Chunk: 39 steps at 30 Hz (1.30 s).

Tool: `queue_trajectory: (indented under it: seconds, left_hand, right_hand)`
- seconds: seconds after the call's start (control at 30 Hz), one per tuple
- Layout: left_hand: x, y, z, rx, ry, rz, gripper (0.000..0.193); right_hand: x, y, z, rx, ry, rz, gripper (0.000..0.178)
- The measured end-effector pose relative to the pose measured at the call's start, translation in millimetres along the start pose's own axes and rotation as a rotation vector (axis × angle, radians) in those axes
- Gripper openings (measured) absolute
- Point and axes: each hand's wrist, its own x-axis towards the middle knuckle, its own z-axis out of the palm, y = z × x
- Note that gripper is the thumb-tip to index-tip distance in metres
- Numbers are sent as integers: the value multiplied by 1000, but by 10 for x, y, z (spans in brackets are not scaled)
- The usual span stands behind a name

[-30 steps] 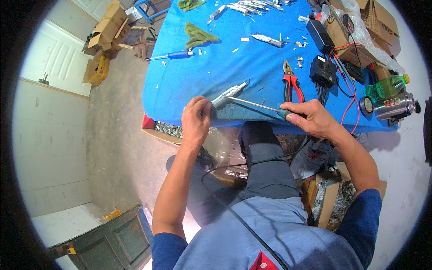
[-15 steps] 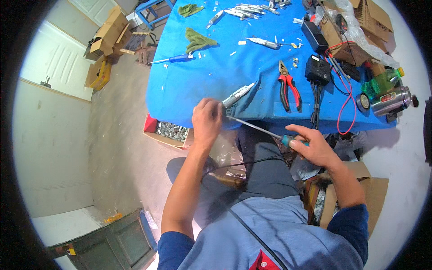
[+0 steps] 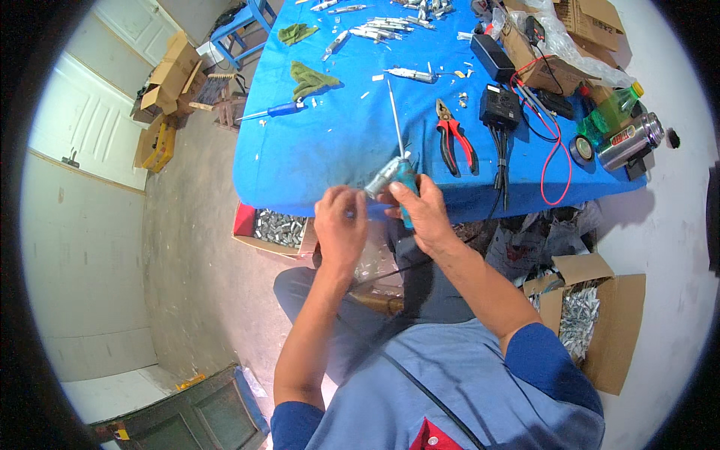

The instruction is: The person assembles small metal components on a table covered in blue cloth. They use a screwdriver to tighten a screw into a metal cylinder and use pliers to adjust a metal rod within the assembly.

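My right hand is closed round the teal handle of a screwdriver, whose long shaft points away over the blue cloth. Beside that handle, at my right fingertips, is a silvery-white cylindrical part, tilted; my right fingers seem to steady it. Close to the part's near end, my left hand is curled with its fingers drawn together. Motion smears the left fingertips, and what they pinch, if anything, is too small to make out.
On the blue-covered table lie red-handled pliers, a blue screwdriver, green rags and several similar parts. Black adapters, cables and a steel flask stand right. Boxes of metal pieces sit below.
My right hand has moved up and left to the part, and the screwdriver has swung to point away from me. My left hand has dropped slightly, away from the part. The view has shifted.
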Motion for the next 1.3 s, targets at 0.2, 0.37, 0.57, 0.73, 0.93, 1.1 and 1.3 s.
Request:
queue_trajectory:
  seconds: [0.2, 0.37, 0.57, 0.73, 0.93, 1.1, 1.3]
  left_hand:
    - [-351, 353, -148, -261, -215, -129, 15]
    - [-500, 253, -262, -222, -222, -64, 13]
    - [-236, 132, -470, -259, -157, -206, 21]
    - [-64, 210, -480, -216, -231, -182, 30]
    - [-110, 247, -352, -164, -488, -126, 39]
    - [-76, 296, -313, -116, -617, -257, 40]
    - [-65, 65, -152, -163, -432, -425, 44]
  right_hand:
    - [41, 29, 14, 213, -141, 50, 32]
    - [172, -197, -283, 238, -344, 289, 31]
    - [194, -474, -437, 98, -541, 462, 30]
    - [194, -563, -463, -69, -671, 518, 33]
    - [296, -643, -407, -185, -799, 576, 33]
    - [406, -793, -343, -330, -833, 544, 33]
    - [584, -960, -415, -546, -252, 195, 33]
